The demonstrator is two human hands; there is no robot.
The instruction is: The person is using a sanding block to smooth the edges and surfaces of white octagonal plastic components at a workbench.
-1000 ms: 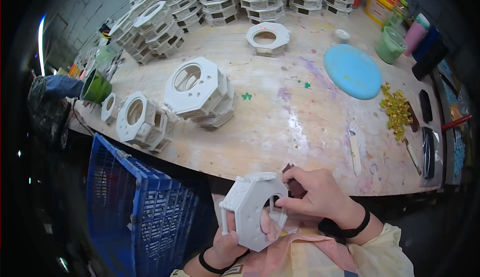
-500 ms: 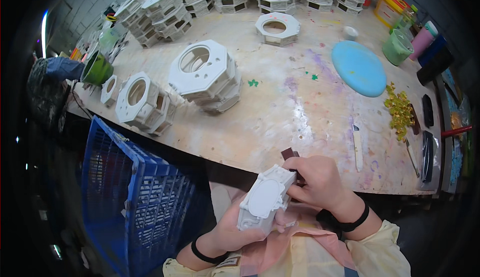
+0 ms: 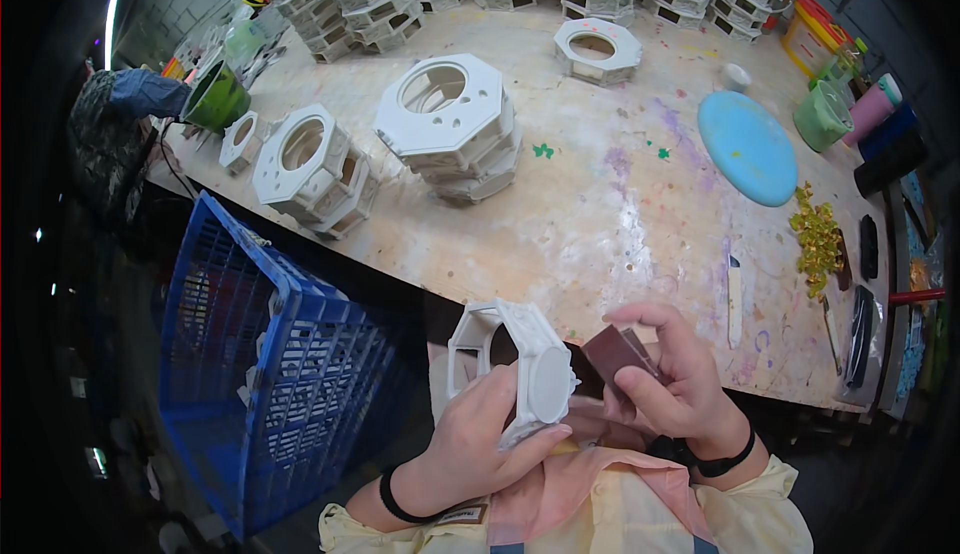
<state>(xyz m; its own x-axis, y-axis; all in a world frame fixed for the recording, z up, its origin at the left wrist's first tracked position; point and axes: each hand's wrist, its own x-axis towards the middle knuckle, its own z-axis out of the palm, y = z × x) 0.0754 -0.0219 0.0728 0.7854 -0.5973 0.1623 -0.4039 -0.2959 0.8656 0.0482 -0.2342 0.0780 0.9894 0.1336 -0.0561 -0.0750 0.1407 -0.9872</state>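
Observation:
A white octagonal openwork frame [image 3: 548, 382], with an oval panel on one side, is tilted up in front of my body. My left hand [image 3: 470, 444] grips it, with fingers inside the ring and the thumb along the lower edge. To its right, my right hand [image 3: 672, 384] pinches a folded dark brown piece of sandpaper [image 3: 612, 354] between thumb and fingers. A small gap separates the sandpaper from the frame. Part of the frame's near side is hidden by my left hand.
Stacked white frames [image 3: 480, 169] stand on the wooden table [image 3: 560, 244], with more stacks along the back. A blue crate [image 3: 290, 354] is at the lower left. To the right lie a blue disc [image 3: 748, 149], a utility knife [image 3: 735, 299] and yellow-gold pieces [image 3: 815, 234].
My left hand has turned the frame so its open ring shows. My right hand has moved right with the sandpaper, off the frame. The view has shifted a little.

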